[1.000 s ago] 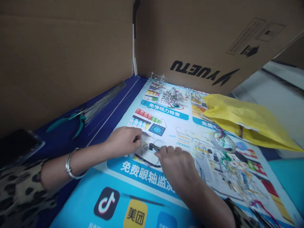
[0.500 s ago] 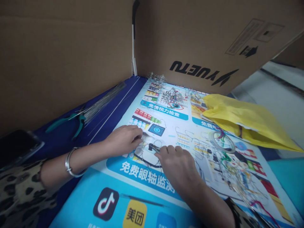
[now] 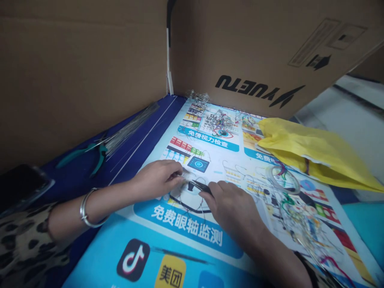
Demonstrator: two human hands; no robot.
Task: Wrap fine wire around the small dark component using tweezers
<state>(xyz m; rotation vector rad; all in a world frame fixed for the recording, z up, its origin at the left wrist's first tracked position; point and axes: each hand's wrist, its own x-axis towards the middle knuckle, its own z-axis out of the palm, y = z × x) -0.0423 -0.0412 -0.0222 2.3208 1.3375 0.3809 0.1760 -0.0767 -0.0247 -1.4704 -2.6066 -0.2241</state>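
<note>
My left hand [image 3: 163,178] is closed in a pinch at the middle of the printed sheet, holding a thin wire [image 3: 196,175] that bends out past the fingertips. My right hand [image 3: 229,204] is wrapped round narrow-nosed pliers [image 3: 202,187], whose handles are hidden in the palm. The dark pointed jaws aim left at the wire, close to my left fingertips. Whether the jaws grip the wire is too fine to make out. More thin wire curves over the sheet below the jaws.
Teal-handled pliers [image 3: 97,156] and a bundle of straight wires [image 3: 132,128] lie left, near a phone [image 3: 24,186]. Tangled wire [image 3: 222,120] sits at the back. Right are a tape roll [image 3: 283,180], coloured threads [image 3: 288,204] and a yellow bag [image 3: 312,148]. Cardboard walls [image 3: 90,60] enclose the back.
My right hand has shifted slightly right and turned, so more of the pliers' jaws shows. The left hand has moved a little to the right, still pinching.
</note>
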